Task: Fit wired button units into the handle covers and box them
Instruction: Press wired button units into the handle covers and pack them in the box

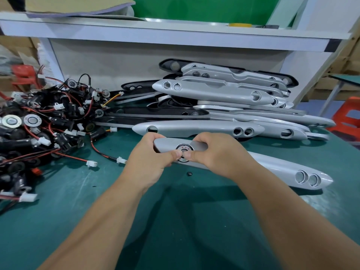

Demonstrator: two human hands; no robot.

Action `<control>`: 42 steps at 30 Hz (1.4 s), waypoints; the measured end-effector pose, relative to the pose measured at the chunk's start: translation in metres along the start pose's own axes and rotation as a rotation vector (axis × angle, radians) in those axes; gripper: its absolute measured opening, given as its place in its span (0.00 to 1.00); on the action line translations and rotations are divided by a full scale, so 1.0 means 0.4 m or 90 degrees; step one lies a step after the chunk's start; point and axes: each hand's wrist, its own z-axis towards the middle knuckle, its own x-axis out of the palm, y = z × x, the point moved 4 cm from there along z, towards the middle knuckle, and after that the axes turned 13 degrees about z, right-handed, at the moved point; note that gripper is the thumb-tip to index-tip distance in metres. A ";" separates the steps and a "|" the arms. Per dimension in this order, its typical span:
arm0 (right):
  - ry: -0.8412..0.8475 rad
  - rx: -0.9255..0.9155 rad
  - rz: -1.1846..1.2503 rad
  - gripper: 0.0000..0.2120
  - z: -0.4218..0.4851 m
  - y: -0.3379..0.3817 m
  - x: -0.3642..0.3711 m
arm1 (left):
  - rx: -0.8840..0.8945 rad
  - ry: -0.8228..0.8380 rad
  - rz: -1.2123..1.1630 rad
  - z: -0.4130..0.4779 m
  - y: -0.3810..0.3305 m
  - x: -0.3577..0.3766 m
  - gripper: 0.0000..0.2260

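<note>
A long silver handle cover [272, 166] lies across the green mat in front of me, two round holes at its right end. A round button unit [183, 151] with red marks and "OFF" lettering sits in its left hole. My left hand [150, 162] grips the cover's left end, thumb pressing the button's edge. My right hand [216, 152] curls over the cover just right of the button, its thumb also on the button. A red-and-black wire [101, 152] with a white plug trails left from under my left hand.
A tangled heap of wired button units [39, 123] fills the left of the mat. Silver and black handle covers [224, 94] are stacked behind my hands against the white shelf frame [155, 34]. A small dark bit [189, 173] lies near the cover. Orange stools stand at both sides.
</note>
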 end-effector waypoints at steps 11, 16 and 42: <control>-0.013 -0.039 -0.129 0.27 -0.002 -0.011 0.028 | -0.006 0.037 -0.047 0.002 0.012 0.016 0.15; -0.039 -0.094 -0.159 0.24 0.003 0.003 0.039 | -0.002 0.040 -0.035 -0.006 0.003 0.021 0.17; 0.170 -0.220 -0.317 0.23 0.013 0.048 0.015 | -0.026 0.028 0.036 -0.014 -0.002 0.018 0.13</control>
